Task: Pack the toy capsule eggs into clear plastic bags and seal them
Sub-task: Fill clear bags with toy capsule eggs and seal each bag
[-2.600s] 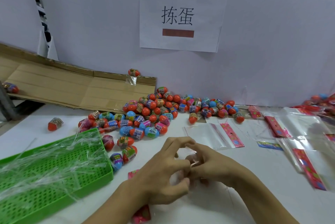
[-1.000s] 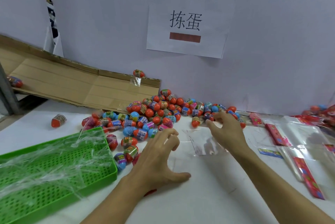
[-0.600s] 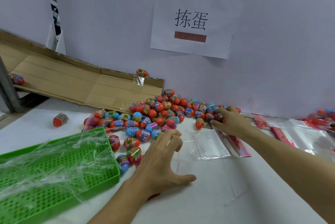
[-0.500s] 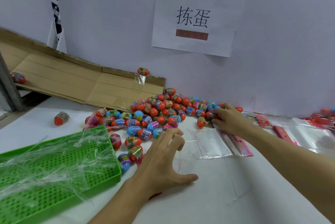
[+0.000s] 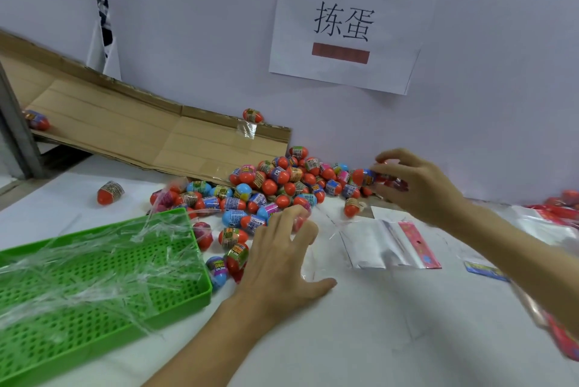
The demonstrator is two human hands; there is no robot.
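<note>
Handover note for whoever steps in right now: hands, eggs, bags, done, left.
Right hand: at the far right of the egg pile, fingers curled on eggs.
Left hand: open, resting on the table by the pile's near edge.
Empty bag lies flat between the hands; more bags far right.
Green tray at left holds only plastic film.
Done: no filled bag clearly in view. Left: fill, seal.

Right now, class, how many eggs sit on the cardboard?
2. The left egg lies at the cardboard's left end; the top egg sits on its upper edge above the tape. The pile may hide more.
</note>
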